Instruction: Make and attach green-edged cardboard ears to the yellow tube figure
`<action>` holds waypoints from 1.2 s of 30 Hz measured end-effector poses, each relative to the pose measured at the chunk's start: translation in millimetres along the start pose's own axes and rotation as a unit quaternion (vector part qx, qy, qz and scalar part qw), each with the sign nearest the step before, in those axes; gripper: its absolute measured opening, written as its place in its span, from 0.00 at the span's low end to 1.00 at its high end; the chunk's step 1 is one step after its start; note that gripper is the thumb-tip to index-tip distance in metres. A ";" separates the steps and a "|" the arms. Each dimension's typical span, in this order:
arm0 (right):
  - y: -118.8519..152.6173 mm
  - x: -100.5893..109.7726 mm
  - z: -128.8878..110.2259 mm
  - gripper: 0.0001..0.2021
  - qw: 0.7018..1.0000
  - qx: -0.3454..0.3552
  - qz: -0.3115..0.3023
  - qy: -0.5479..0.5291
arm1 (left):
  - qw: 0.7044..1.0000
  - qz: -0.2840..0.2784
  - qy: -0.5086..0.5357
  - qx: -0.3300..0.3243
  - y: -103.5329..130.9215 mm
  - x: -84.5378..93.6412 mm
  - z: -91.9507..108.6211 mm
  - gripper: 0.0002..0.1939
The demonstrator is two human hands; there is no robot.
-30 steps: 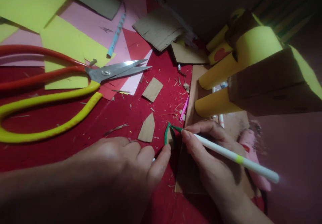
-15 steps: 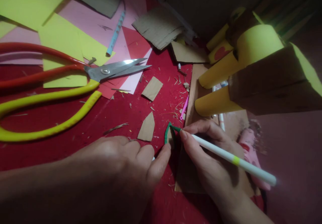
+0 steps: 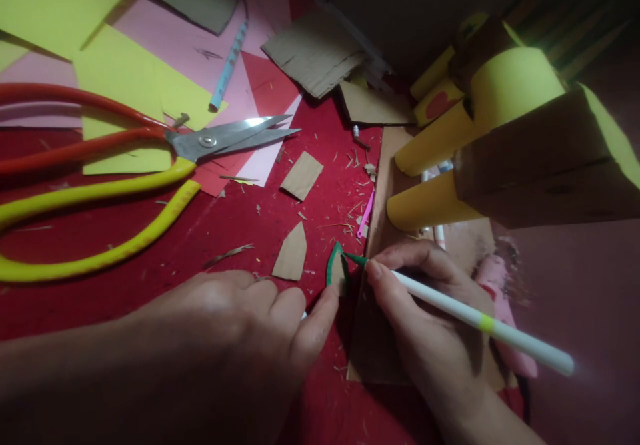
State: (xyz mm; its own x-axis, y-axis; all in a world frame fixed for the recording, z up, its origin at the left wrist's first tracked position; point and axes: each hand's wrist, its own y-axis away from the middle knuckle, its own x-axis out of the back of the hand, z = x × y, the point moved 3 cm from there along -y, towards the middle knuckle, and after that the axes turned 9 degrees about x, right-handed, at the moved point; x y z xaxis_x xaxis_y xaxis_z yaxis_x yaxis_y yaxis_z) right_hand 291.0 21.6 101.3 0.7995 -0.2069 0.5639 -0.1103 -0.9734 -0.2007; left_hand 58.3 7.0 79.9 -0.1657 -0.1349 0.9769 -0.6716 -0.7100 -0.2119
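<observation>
My right hand (image 3: 430,305) grips a white felt-tip pen (image 3: 465,310) with a green tip and a yellow-green band. Its tip is at the upper right edge of a small pointed cardboard piece (image 3: 340,274), which has a green border along its sides. My left hand (image 3: 255,325) is closed, one fingertip pressing the lower end of this piece. A bit of something white shows between its fingers, too little to name. Just left of the piece lies another pointed cardboard piece (image 3: 291,253), uncoloured, and above that a four-sided cardboard piece (image 3: 302,176).
Large scissors (image 3: 207,141) with red and yellow handles lie at left, blades apart, over coloured paper sheets (image 3: 120,92). A blue pencil (image 3: 229,65) is near them. Cardboard scraps (image 3: 315,52) lie behind. At right stands a yellow paper-and-cardboard model (image 3: 517,88). Shavings litter the red surface.
My right hand has shifted slightly right with the pen, its tip sliding from the piece's point to its right edge. More green shows along that edge. My left hand stays nearly still.
</observation>
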 end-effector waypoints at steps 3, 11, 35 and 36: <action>-1.6 -2.3 -2.7 0.07 1.000 0.000 -0.012 0.000 | 1.000 0.001 0.016 0.013 -0.9 0.3 0.0 0.26; -2.5 -21.3 -15.6 0.05 0.999 0.013 0.021 -0.025 | 1.000 0.010 0.023 0.011 -5.1 2.8 -1.6 0.24; -9.5 -24.9 -24.8 0.07 0.999 0.048 0.019 -0.014 | 0.999 0.012 0.032 0.005 0.5 -2.1 -2.3 0.25; -9.3 -24.3 -25.2 0.07 0.998 0.053 0.023 -0.013 | 0.999 0.014 0.034 0.005 1.3 -2.9 -2.0 0.26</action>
State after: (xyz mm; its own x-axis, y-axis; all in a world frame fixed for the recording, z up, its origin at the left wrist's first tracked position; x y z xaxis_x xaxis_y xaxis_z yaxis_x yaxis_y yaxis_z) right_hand 257.7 33.2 109.6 0.8105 -0.2477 0.5308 -0.0864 -0.9468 -0.3100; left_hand 56.4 7.9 76.7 -0.2339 -0.1080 0.9662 -0.6589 -0.7132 -0.2392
